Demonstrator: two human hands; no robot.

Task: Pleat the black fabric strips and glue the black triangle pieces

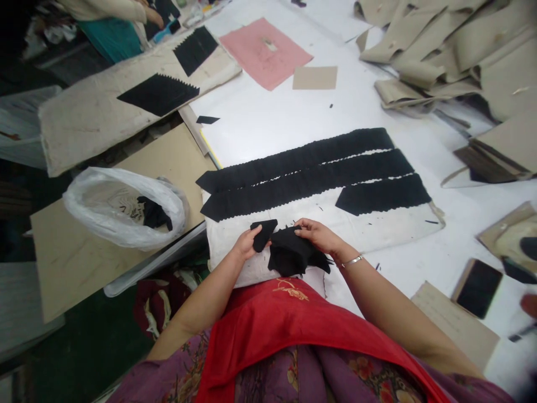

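My left hand (247,244) pinches a small black fabric piece (264,234) between thumb and fingers. Just right of it, my right hand (316,232) grips the upper edge of a loose bunch of black fabric pieces (289,251). That bunch sits close to my red apron (289,302), over the near edge of a white cloth-covered board (230,240). Beyond my hands, overlapping black fabric pieces lie in long rows (302,173) on the board. A shorter row (386,194) is at the right.
A white plastic bag (126,207) with black scraps stands open at the left. Another padded board (92,123) bears black pieces, near a co-worker's hand (154,18). Beige sheets (440,50) pile up at the far right. A phone (478,287) lies at the near right.
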